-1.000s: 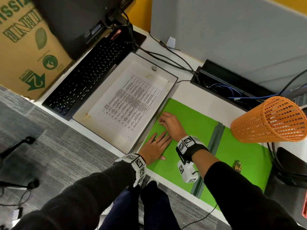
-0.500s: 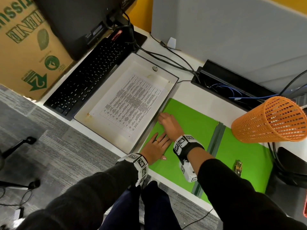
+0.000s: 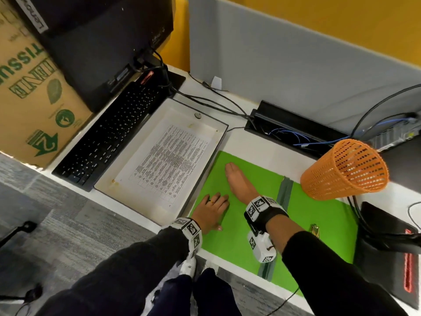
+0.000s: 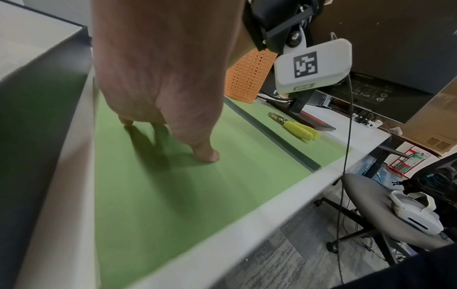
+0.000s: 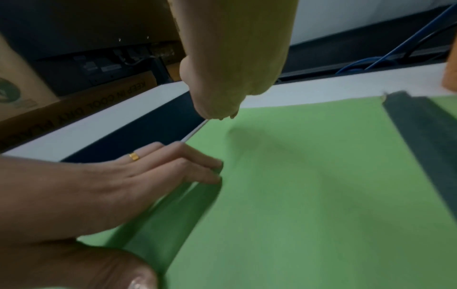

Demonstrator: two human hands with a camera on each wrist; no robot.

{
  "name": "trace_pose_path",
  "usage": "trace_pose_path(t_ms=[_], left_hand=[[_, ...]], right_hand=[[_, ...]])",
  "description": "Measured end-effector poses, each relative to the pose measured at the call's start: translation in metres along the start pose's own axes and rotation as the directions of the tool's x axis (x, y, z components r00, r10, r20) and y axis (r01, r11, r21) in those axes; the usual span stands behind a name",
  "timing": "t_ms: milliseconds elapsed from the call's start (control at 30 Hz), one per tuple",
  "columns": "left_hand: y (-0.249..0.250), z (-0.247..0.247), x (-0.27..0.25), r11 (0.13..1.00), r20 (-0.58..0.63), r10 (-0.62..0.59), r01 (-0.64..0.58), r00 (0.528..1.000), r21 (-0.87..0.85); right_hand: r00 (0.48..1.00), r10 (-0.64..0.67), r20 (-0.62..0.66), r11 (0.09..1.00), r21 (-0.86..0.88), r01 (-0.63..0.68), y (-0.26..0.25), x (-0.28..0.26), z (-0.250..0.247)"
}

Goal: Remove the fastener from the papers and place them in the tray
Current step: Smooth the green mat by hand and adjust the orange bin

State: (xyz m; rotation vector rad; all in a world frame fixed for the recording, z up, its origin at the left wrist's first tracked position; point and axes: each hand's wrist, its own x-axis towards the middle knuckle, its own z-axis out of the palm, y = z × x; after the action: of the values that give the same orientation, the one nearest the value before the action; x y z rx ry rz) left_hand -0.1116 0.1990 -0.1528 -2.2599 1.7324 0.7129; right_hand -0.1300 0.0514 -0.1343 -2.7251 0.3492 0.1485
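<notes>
Papers (image 3: 168, 160) lying flat in tray (image 3: 127, 179). Both grips flat, fingers straight, holding nothing: left hand (image 3: 210, 209), right hand (image 3: 239, 181) pressing green folder (image 3: 227, 238) on tabletop. Sheets probably light, floppy, slippery; best pinched at edge.

Your right hand (image 3: 239, 181) has flattened, its fingers (image 3: 230, 168) now straightened toward the green folder's (image 3: 250, 224) far edge.

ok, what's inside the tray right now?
In the tray, one printed sheet lies flat, text up, with bare tray floor around it. Whether more sheets lie beneath it cannot be seen. Both hands are outside it, on the green folder.
</notes>
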Motion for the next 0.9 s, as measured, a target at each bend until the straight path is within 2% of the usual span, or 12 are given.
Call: trace_pose_path(t_ms=[133, 200, 300, 400, 533, 633, 700, 767, 900], left_hand=[[-0.007, -0.04, 0.015, 0.994, -0.085, 0.046, -0.037, 0.995, 0.106], [-0.007, -0.063, 0.026, 0.985, -0.102, 0.06, -0.042, 0.993, 0.17], [0.001, -0.1, 0.044, 0.97, -0.107, 0.085, -0.058, 0.991, 0.235], [0.02, -0.129, 0.061, 0.954, -0.047, 0.122, -0.104, 0.991, 0.282], [0.051, -0.156, 0.076, 0.921, 0.059, 0.212, -0.219, 0.976, 0.323], [0.073, -0.169, 0.082, 0.909, 0.053, 0.278, -0.281, 0.959, 0.309], [0.083, -0.172, 0.084, 0.899, 0.023, 0.317, -0.308, 0.948, 0.311], [0.09, -0.174, 0.084, 0.892, -0.005, 0.348, -0.329, 0.938, 0.31], [0.094, -0.173, 0.085, 0.891, -0.01, 0.364, -0.345, 0.931, 0.296]], right_hand=[[0.988, 0.102, -0.113, 0.993, 0.071, -0.095, 0.023, -0.009, -0.049], [0.969, 0.118, -0.215, 0.992, 0.074, -0.105, 0.034, -0.015, -0.074], [0.924, 0.229, -0.307, 0.971, 0.141, -0.194, 0.053, -0.031, -0.121], [0.849, 0.321, -0.419, 0.94, 0.251, -0.232, 0.079, -0.058, -0.167], [0.687, 0.515, -0.513, 0.854, 0.375, -0.36, 0.124, -0.114, -0.206], [0.58, 0.621, -0.527, 0.784, 0.428, -0.45, 0.15, -0.143, -0.218], [0.531, 0.668, -0.522, 0.744, 0.446, -0.498, 0.158, -0.151, -0.222], [0.499, 0.686, -0.529, 0.726, 0.449, -0.521, 0.16, -0.156, -0.223], [0.493, 0.715, -0.496, 0.699, 0.477, -0.533, 0.164, -0.157, -0.222]])
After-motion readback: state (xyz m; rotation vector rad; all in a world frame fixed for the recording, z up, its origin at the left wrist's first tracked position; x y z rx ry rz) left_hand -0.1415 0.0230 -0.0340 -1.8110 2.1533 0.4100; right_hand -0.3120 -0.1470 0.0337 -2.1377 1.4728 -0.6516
